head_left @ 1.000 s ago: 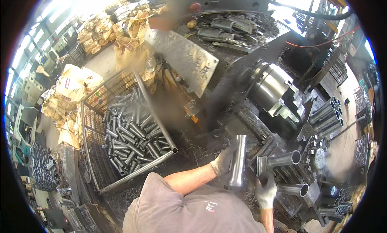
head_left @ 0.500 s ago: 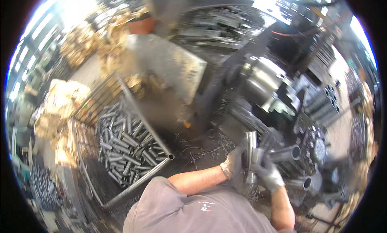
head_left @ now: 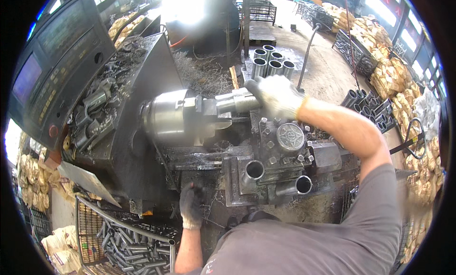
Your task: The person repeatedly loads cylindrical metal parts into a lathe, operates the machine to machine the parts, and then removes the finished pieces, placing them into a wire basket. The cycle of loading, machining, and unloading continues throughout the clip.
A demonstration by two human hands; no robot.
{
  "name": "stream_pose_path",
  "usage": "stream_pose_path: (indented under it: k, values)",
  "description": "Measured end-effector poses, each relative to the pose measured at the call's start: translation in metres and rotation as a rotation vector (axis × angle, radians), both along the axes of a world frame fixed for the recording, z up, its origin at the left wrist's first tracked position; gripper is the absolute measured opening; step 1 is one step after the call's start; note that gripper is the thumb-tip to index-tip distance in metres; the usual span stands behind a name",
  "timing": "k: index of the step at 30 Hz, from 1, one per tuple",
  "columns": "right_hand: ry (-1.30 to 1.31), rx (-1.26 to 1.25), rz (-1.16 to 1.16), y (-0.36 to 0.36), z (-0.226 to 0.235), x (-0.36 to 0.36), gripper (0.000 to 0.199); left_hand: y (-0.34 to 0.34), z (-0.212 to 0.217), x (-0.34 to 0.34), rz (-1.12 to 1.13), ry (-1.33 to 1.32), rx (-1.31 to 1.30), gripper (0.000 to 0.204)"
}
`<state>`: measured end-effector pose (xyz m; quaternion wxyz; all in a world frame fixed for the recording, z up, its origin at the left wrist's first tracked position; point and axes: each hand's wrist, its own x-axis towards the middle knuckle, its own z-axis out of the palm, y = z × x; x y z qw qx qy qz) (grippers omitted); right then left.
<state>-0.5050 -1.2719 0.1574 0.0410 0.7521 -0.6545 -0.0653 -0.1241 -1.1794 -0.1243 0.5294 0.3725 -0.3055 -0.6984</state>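
A lathe chuck [head_left: 168,115] with stepped jaws is in the middle left of the head view. A shiny metal tube [head_left: 226,104] lies level at the jaws, and its right end is in my right hand [head_left: 280,96]. That hand wears a whitish glove with dark fingers, which close round the tube. Lower down, in front of the lathe, is my left hand [head_left: 191,208] in a dark grey glove. Its fingers look curled below a small red tip; what they hold is lost against the dark machine.
The tool post [head_left: 289,137] stands right of the chuck, with a standing tube [head_left: 254,170] and a lying tube [head_left: 303,184] nearby. A control panel [head_left: 61,56] rises at left. A wire bin [head_left: 85,237] of short tubes stands at lower left. More tubes [head_left: 273,66] stand behind.
The view has turned to the right toward the lathe. Both hands were together at a metal tube before my body; now the right is at the chuck with a tube and the left is apart, lower left.
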Motion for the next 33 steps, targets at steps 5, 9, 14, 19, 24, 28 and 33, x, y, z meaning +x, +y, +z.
stream_pose_path:
  k: [5, 9, 14, 19, 24, 28, 33]
  values:
    - [0.107, 0.151, 0.106, -0.062, -0.084, -0.06, 0.033, 0.047, -0.061, 0.045, 0.174, -0.109, 0.261, 0.049]
    - [-0.395, 0.461, -0.027, -0.083, -0.116, -0.037, 0.048, 0.077, -0.098, 0.087, 0.379, -0.136, 0.41, 0.044]
    - [-0.241, 0.41, 0.007, -0.088, -0.122, -0.011, 0.056, 0.047, -0.095, 0.138, 0.745, -0.203, 0.269, 0.027]
    - [-0.292, 0.629, 0.04, -0.101, -0.114, -0.044, 0.064, 0.018, -0.056, 0.176, 0.847, -0.141, 0.302, 0.043]
    - [-0.508, 0.6, -0.13, -0.098, -0.108, -0.018, 0.047, 0.004, -0.036, 0.193, 0.801, 0.103, 0.452, 0.049]
    - [-0.616, 0.6, -0.141, -0.107, -0.127, -0.013, 0.051, 0.0, -0.03, 0.21, 0.547, 0.155, 0.504, 0.047]
    - [-0.602, 0.547, -0.127, -0.083, -0.089, -0.008, 0.084, -0.009, -0.056, 0.213, 0.606, -0.193, 0.347, 0.031]
